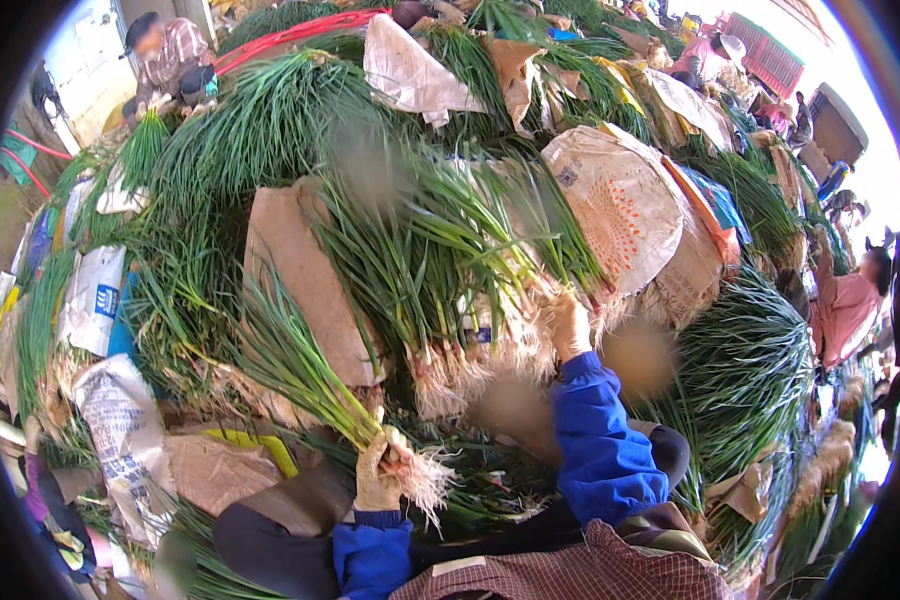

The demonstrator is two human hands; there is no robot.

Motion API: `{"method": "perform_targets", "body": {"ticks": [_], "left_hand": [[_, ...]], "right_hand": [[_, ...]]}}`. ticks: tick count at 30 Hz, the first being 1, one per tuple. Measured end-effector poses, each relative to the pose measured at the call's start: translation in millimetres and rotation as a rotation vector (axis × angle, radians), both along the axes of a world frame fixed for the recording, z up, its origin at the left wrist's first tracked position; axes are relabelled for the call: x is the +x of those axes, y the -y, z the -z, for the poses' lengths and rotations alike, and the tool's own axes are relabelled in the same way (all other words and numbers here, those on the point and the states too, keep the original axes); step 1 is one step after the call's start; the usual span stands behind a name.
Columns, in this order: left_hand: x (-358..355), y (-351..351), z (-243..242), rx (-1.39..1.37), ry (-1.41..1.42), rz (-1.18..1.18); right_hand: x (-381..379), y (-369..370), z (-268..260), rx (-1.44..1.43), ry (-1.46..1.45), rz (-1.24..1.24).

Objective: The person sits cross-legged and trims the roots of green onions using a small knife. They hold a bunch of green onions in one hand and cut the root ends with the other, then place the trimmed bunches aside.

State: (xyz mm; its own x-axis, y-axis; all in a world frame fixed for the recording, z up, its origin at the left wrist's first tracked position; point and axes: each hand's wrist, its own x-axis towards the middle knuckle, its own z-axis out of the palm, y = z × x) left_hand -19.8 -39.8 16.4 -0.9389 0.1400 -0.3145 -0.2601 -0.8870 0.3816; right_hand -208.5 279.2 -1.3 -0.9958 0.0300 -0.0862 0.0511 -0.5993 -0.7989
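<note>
My left hand (379,472), low at the centre, is closed around a bunch of green onions (311,375). The leaves slant up and left, and the pale roots (426,481) hang out to the right of the fist. Farther up and right, my right hand (568,324) grips another bunch of green onions (511,255) near its root end; its leaves point up and left. Between the hands, more green onions (420,300) lie with their roots (441,382) towards me. Some of the right hand's fingers are hidden by roots.
A brown sheet (300,277) lies left of the centre onions. A round-ended white sack (622,210) with orange dots is at the right. Heaps of green onions (262,112) surround me. Other people sit at the upper left (169,60) and right (847,307).
</note>
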Motion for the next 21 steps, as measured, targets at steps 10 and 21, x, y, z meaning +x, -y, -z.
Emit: {"method": "perform_targets", "body": {"ticks": [10, 21], "left_hand": [[-3, -8, 8, 0.008, 0.085, -0.106], [1, 13, 23, 0.110, 0.016, -0.072]], "right_hand": [[105, 157, 71, 1.662, -0.267, 0.084], [-5, 76, -40, 0.606, -0.296, 0.183]]}}
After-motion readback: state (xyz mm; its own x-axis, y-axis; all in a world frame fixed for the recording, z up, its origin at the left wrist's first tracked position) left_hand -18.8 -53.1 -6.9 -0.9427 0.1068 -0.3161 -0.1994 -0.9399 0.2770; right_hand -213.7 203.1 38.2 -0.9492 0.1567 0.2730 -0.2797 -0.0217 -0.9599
